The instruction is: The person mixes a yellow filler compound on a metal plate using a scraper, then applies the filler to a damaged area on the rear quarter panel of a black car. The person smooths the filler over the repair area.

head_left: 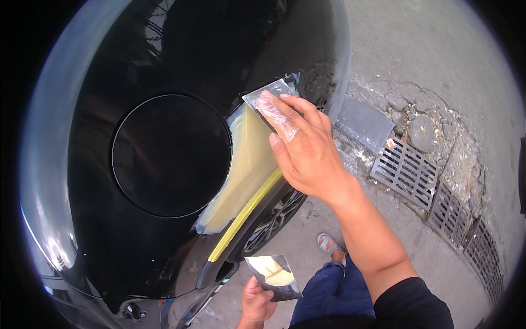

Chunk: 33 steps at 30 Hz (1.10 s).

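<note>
My right hand [309,140] is closed on a flat grey putty spreader [274,91], its fingers pressed along the blade. A shiny, whitish wrapping [278,117] covers part of one finger. The blade lies against a black car's panel [208,71], at the upper end of a pale yellow putty patch [246,153] over the wheel arch. Lower down, my left hand [256,303] grips a thin dark plate [287,292] by its edge. A smear of yellow putty [274,270] lies on that plate, away from the car's surface.
A round fuel flap [172,156] sits left of the patch. Yellow masking tape [245,215] follows the arch edge above the wheel [271,222]. Slotted drain grates [405,171] and broken concrete lie to the right. My sandalled foot [327,243] stands beside the wheel.
</note>
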### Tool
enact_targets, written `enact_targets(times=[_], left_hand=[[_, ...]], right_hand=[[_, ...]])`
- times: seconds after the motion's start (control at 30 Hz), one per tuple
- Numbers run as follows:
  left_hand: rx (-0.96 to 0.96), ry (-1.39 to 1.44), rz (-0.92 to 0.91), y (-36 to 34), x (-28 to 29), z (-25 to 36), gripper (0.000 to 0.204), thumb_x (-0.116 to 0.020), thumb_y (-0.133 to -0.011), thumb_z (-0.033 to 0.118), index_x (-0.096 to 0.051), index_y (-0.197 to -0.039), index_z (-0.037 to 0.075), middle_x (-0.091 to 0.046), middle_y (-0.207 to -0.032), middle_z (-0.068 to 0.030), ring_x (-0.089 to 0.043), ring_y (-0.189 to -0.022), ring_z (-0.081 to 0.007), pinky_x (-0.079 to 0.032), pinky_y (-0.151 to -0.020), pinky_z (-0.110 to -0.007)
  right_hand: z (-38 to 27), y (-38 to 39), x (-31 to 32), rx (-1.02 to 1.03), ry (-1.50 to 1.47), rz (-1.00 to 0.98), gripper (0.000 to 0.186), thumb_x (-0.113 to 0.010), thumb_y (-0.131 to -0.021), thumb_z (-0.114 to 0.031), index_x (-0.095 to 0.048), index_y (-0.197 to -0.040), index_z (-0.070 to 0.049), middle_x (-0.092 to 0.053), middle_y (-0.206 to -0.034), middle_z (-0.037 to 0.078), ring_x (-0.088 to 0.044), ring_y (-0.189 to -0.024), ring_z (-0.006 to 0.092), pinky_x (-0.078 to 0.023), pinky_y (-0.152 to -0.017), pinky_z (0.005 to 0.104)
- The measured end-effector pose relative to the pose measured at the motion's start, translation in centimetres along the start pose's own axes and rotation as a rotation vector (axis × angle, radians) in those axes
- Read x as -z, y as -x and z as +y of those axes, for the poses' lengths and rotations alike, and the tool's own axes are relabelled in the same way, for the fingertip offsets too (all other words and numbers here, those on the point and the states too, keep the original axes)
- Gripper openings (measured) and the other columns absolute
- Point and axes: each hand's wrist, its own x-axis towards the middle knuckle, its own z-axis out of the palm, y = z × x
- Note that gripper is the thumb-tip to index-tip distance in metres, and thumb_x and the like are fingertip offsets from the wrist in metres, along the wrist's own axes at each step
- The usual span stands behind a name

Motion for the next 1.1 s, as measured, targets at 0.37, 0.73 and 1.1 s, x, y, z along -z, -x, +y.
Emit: enact_targets(times=[0.37, 0.73, 1.1], left_hand=[[-0.029, 0.000, 0.008, 0.0, 0.7, -0.2, 0.061, -0.050, -0.072, -0.010, -0.047, -0.132, -0.002, -0.058, -0.128, -0.0176, -0.057, -0.120, -0.0310, -0.043, -0.105, -0.047], [-0.025, -0.002, 0.019, -0.1, 0.3, 0.2, 0.062, -0.050, -0.072, -0.011, -0.046, -0.133, -0.001, -0.059, -0.128, -0.0167, -0.057, -0.121, -0.0308, -0.044, -0.105, -0.047], [-0.039, -0.014, 0.011, 0.0, 0.3, -0.2, 0.063, -0.049, -0.071, -0.011, -0.047, -0.133, -0.001, -0.059, -0.127, -0.0171, -0.057, -0.120, -0.0311, -0.044, -0.105, -0.046]], right_hand=[[-3.1, 6.2, -2.2, -0.059, -0.018, -0.127, 0.051, -0.059, -0.082, -0.008, -0.056, -0.133, -0.007, -0.052, -0.141, 0.008, -0.046, -0.125, 0.0289, -0.033, -0.098, 0.0479], [-4.1, 10.3, -2.0, -0.084, -0.085, -0.167, 0.047, -0.063, -0.083, -0.009, -0.057, -0.129, -0.005, -0.052, -0.142, 0.008, -0.047, -0.123, 0.0279, -0.035, -0.097, 0.0491], [2.0, 1.4, 1.8, -0.089, 0.007, -0.084, 0.049, -0.058, -0.086, -0.005, -0.052, -0.135, -0.005, -0.055, -0.137, 0.011, -0.047, -0.125, 0.0327, -0.036, -0.099, 0.0470]])
